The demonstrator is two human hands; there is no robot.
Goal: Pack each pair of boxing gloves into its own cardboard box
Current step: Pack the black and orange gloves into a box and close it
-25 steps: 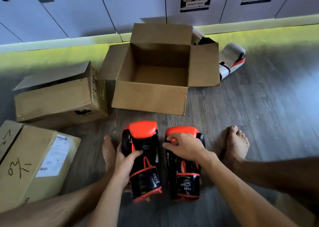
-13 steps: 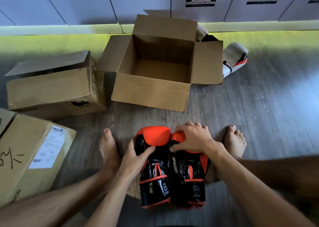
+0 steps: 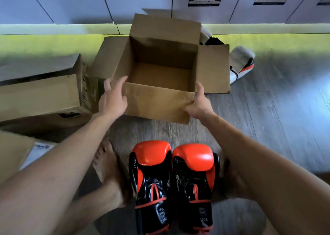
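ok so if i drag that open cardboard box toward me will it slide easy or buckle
Probably slides easily: the open cardboard box is empty, so likely light, and the floor looks smooth. Its front flap hangs folded down and creased, so it may bend if pulled alone; the right hand gripping near the corner looks steadier.

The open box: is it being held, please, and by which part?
The right hand grips the box by its near flap's right edge; left hand touches the near-left corner.

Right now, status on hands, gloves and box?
Hands: right hand grips open cardboard box near flap; left hand open at its left corner. Task: orange-and-black boxing gloves side by side on floor, unheld. Box empty; nothing between gloves and box.
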